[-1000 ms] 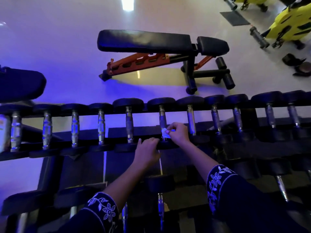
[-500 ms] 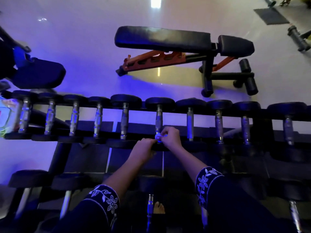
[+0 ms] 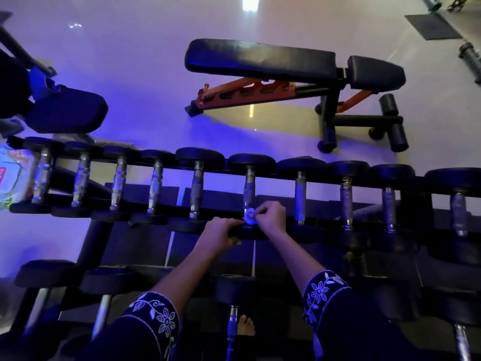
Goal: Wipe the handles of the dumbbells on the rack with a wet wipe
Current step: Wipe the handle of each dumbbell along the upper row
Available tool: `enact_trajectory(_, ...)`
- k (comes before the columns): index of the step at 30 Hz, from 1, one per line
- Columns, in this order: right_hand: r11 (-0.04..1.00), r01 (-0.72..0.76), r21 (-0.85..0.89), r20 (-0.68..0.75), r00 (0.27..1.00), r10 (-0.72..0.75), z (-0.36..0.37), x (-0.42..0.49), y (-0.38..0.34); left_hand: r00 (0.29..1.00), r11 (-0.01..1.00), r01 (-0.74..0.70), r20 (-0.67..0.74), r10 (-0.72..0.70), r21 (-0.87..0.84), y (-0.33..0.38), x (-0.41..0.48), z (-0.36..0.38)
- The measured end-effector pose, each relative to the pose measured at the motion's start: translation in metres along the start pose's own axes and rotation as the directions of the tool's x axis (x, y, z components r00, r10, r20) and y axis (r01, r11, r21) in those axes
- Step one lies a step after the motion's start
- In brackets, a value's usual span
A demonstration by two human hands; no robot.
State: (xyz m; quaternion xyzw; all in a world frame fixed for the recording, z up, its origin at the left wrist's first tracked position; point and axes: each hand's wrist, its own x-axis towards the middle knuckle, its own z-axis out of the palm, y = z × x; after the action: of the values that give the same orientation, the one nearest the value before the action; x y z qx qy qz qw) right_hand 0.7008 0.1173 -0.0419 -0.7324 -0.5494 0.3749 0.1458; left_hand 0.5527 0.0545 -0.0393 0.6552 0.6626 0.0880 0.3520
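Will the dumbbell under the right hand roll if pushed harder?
Probably not: the dumbbell looks heavy, its thick black heads seated on the rack. The left hand seems to grip the near head, likely steadying it. The wet wipe, bunched in the right hand, may slip on the shiny handle.

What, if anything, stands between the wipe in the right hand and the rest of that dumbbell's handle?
Nothing visible. The right hand pinches the wet wipe at the near end of the handle, which runs bare to its far head.
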Motion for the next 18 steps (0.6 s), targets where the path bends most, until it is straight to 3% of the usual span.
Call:
enact_trajectory(4, 0.994, 0.086, -0.064, 0.026, 0.996, -0.085, 0.008, -0.002, -0.016, 1.000, 1.000, -0.002, 0.006, 0.002, 0.015, -0.006, 0.003, -0.002)
enact_trajectory(9, 0.992, 0.127, 0.014, -0.051, 0.991, -0.126, -0.005, 0.023, -0.026, 1.000, 0.998, 0.005, 0.022, -0.006, 0.061, -0.001, 0.005, -0.004)
enact_trajectory(14, 0.952, 0.230, -0.203, 0.100, 0.972, -0.214, 0.005, 0.001, -0.008, 1.000, 0.998, 0.021, 0.012, -0.022, 0.055, -0.002, 0.003, -0.003)
enact_trajectory(18, 0.960, 0.250, -0.128, -0.009, 0.967, -0.253, -0.004, 0.023, -0.022, 1.000, 0.997, 0.012, 0.028, -0.014, 0.071, -0.002, 0.006, -0.005)
